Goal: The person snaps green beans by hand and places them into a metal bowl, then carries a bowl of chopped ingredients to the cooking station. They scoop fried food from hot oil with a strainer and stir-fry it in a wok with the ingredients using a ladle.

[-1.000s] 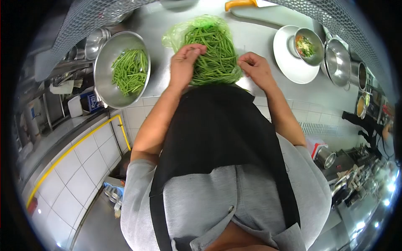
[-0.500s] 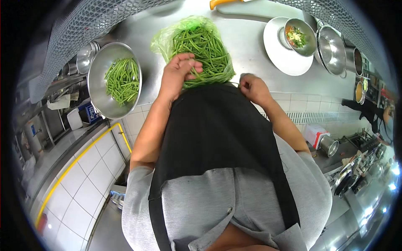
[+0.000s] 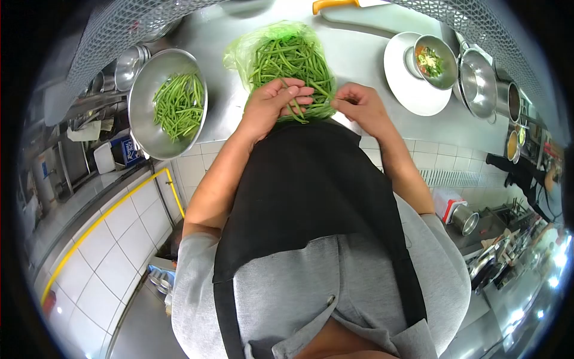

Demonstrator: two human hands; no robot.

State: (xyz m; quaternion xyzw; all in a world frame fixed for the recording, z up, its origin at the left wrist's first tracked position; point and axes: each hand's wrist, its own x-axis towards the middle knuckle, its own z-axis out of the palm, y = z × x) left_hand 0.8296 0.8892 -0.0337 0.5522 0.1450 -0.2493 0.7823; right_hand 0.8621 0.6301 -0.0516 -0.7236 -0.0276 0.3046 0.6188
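An open green plastic bag (image 3: 238, 54) full of long green beans (image 3: 293, 60) lies on the steel counter in front of me. Over its near left part, my left hand (image 3: 276, 105) has its fingers curled round a few beans, whose ends stick out below. My right hand (image 3: 359, 105) is at the bag's near right corner, thumb and index finger pinched together; anything between them is too small to make out. To the left, a large steel bowl (image 3: 139, 113) holds short pieces of green beans (image 3: 178, 107).
At the right, a small steel bowl of chopped food (image 3: 435, 63) is on a white plate (image 3: 412, 99), beside steel pans (image 3: 478, 84). An orange-handled knife (image 3: 336, 5) lies at the back by a cutting board (image 3: 382, 18). Another person (image 3: 532, 182) stands far right.
My left hand has closed round a few beans near the bag's front edge. My right hand has come back up to the bag's corner. The whole view has shifted slightly.
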